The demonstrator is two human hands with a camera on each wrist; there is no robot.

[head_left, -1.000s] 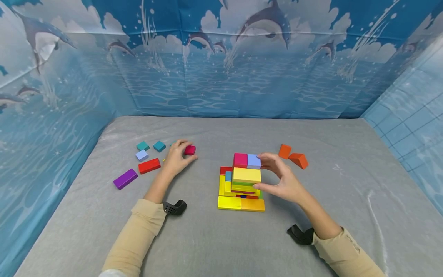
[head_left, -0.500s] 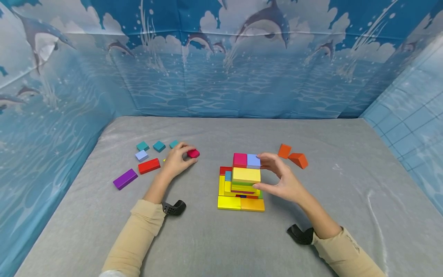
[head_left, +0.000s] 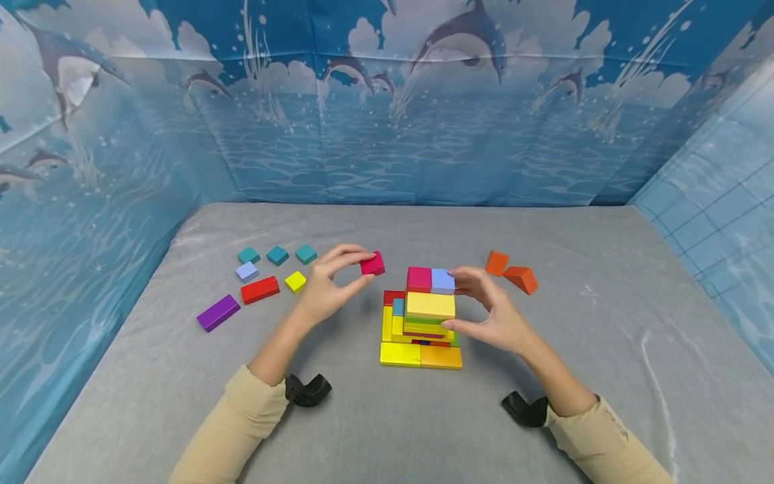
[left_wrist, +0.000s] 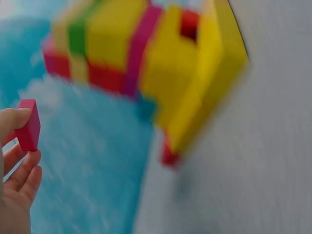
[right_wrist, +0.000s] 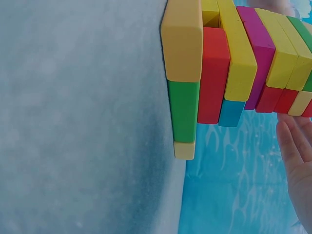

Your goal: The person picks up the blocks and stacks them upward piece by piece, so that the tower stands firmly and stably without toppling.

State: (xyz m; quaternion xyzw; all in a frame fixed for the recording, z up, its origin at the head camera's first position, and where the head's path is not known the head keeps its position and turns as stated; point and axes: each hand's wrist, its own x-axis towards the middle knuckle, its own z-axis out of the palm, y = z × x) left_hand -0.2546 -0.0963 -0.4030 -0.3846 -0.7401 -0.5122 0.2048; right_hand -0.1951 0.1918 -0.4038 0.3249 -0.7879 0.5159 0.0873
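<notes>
My left hand [head_left: 326, 289] pinches a magenta block [head_left: 373, 263] between thumb and fingers, above the cloth and left of the stepped block tower [head_left: 431, 307]. The left wrist view shows the same magenta block [left_wrist: 30, 127] at the fingertips, beside the blurred tower. Topping the tower are a magenta block [head_left: 419, 279] and a light blue block [head_left: 443, 281], side by side. My right hand [head_left: 492, 319] is at the tower's right side, fingertips by the light blue block and thumb near the pale yellow block. In the right wrist view its fingers [right_wrist: 292, 141] extend straight to the tower's side.
Loose blocks lie on the grey cloth at left: a purple one [head_left: 219, 313], a red one [head_left: 261, 290], a yellow one [head_left: 295, 281], a light blue one [head_left: 247, 271] and several teal ones [head_left: 277, 255]. Two orange blocks [head_left: 521, 279] lie beyond my right hand.
My left hand has lifted the magenta block and carried it rightward toward the tower, uncovering the yellow block. My right hand has stayed at the tower's side.
</notes>
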